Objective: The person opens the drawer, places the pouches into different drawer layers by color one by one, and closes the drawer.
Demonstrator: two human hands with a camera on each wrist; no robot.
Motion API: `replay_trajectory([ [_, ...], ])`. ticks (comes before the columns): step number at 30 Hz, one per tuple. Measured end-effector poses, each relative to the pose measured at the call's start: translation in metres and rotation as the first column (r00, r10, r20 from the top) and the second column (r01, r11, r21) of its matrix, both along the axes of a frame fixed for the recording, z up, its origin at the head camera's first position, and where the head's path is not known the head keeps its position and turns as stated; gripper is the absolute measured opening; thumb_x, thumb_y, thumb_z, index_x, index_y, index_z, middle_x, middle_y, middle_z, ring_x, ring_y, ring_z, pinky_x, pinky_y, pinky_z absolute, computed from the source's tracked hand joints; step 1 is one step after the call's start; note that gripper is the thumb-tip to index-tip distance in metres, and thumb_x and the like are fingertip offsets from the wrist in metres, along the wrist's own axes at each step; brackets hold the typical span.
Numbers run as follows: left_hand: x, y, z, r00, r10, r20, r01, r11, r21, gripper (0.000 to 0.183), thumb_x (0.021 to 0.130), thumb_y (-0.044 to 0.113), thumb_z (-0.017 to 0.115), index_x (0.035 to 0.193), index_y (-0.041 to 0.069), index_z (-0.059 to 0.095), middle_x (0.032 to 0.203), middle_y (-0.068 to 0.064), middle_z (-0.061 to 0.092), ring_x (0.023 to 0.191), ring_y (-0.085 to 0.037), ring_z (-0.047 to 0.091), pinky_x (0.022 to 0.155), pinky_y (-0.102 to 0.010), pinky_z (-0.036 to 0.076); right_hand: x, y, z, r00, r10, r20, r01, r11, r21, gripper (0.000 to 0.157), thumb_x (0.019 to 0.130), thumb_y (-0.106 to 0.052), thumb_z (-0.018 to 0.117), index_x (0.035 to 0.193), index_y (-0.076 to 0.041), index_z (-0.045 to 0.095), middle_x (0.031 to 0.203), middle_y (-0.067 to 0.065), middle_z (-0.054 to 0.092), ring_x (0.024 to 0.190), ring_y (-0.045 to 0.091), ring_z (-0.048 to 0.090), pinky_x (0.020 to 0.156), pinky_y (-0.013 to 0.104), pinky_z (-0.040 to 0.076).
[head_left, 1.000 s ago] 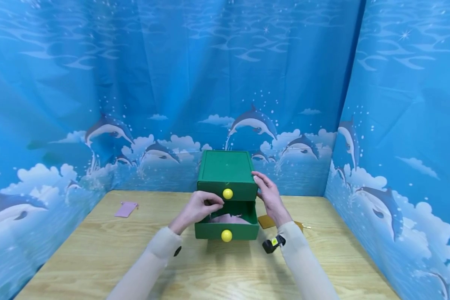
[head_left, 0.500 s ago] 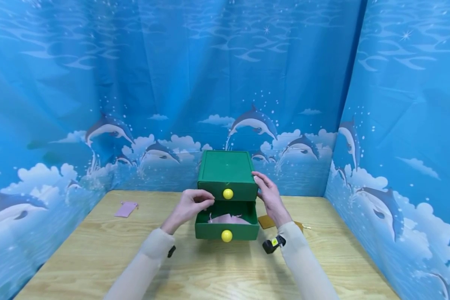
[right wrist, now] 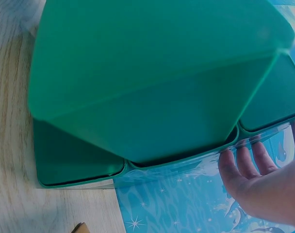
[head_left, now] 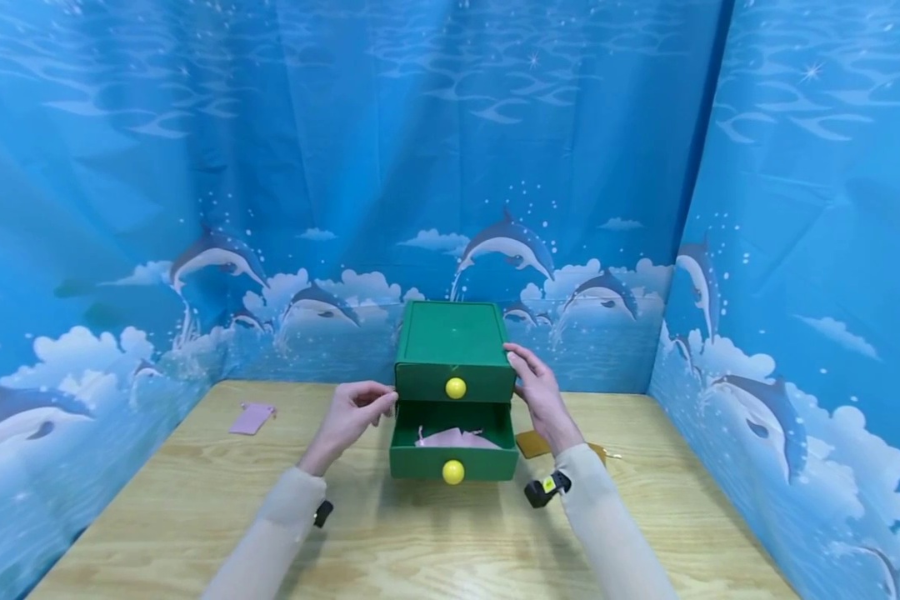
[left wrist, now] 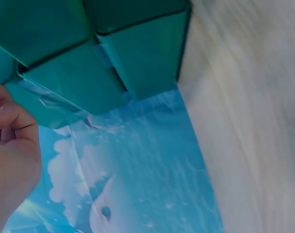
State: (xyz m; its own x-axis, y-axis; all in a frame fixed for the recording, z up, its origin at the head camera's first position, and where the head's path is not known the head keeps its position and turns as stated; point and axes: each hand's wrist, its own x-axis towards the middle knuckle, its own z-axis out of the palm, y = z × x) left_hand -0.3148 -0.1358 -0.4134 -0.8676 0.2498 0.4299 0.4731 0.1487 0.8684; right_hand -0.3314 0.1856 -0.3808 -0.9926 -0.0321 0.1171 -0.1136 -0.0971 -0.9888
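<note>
A green drawer cabinet [head_left: 453,332] with yellow knobs stands on the table. Its top drawer [head_left: 423,382] is closed, while the drawer below [head_left: 417,462] is pulled out with a pink drawstring pouch [head_left: 457,438] inside. My left hand [head_left: 348,417] is at the cabinet's left front edge, fingers loosely bent, nothing visible in them; whether the fingertips touch the cabinet I cannot tell. My right hand [head_left: 542,398] rests against the cabinet's right side. In the right wrist view, its fingers [right wrist: 247,162] touch the side next to the drawers.
Another pink pouch [head_left: 252,418] lies flat on the table at the left. A mustard-coloured pouch [head_left: 532,443] lies right of the cabinet, partly behind my right forearm. Blue dolphin-print curtains [head_left: 330,208] close off the back and sides of the wooden table [head_left: 450,550].
My left hand has drawn back leftward from over the pulled-out drawer to the cabinet's left edge. My right hand, the cabinet and the pouches have stayed put.
</note>
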Motion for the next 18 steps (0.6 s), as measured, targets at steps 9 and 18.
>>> replay_trajectory([
  [9,0.002,-0.024,-0.014,0.997,0.063,0.036,-0.064,0.998,0.018,0.023,0.094,0.025,0.068,0.098,0.003,0.072,0.081,-0.022,0.068,0.059,-0.016,0.059,0.056,-0.031,0.052,0.001,0.002,0.0,1.0,-0.015,0.001,0.015,1.0,0.005,0.046,0.099,-0.043,0.055,0.139,-0.019,0.053,0.153,0.0,0.039,0.14,0.021,0.037,0.115,0.052,0.032],
  [18,0.002,-0.049,-0.024,0.984,0.151,0.096,-0.147,0.988,-0.042,0.028,0.095,0.028,0.066,0.103,0.002,0.071,0.085,-0.021,0.069,0.063,-0.02,0.061,0.062,-0.033,0.054,0.0,0.0,0.0,1.0,-0.013,0.001,0.013,1.0,0.012,0.044,0.1,-0.041,0.054,0.139,-0.02,0.054,0.153,-0.001,0.039,0.141,0.021,0.036,0.115,0.051,0.032],
])
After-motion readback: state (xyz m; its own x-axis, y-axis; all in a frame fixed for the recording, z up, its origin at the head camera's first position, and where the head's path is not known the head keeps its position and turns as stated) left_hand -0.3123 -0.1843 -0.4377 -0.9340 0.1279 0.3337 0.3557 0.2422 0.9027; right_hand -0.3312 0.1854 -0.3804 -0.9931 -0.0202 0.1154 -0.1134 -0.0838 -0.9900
